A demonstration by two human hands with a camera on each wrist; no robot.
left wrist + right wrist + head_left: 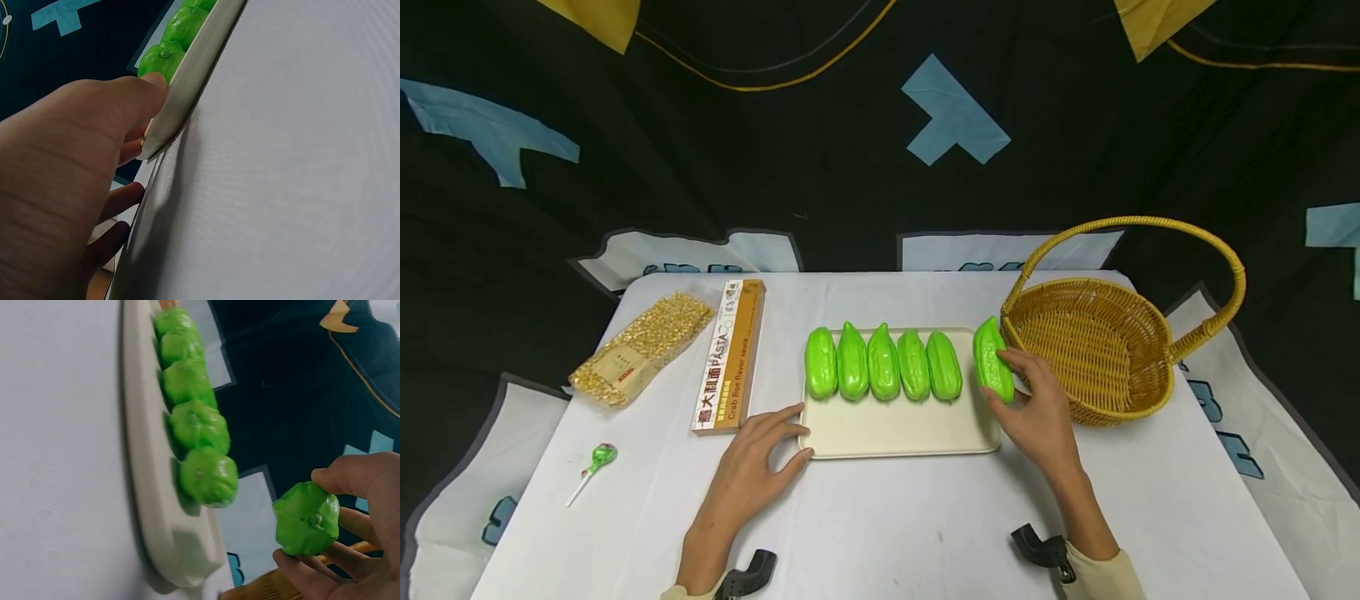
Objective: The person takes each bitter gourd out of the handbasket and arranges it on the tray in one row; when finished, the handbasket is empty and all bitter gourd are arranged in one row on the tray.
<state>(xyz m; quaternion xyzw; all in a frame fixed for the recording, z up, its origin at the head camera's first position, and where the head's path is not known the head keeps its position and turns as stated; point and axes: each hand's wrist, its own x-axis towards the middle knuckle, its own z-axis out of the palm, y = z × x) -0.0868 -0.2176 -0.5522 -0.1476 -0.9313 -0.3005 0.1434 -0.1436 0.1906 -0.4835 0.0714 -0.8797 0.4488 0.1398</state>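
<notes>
My right hand (1033, 408) holds a glossy green bitter melon (992, 360) between thumb and fingers, above the right end of a cream tray (895, 433). In the right wrist view this held bitter melon (306, 519) is seen end-on, apart from the tray. Several more bitter melons (883, 362) lie side by side along the back of the tray. My left hand (756, 462) rests at the tray's left edge, its fingers spread and touching the rim. In the left wrist view the thumb (147, 97) lies against the rim near the corner.
A wicker basket (1097, 350) with a tall arched handle stands right of the tray. Left of it lie a pasta box (730, 358), a bag of corn kernels (643, 346) and a green-wrapped lollipop (601, 457). A black patterned cloth (820, 167) hangs behind the white table (880, 525).
</notes>
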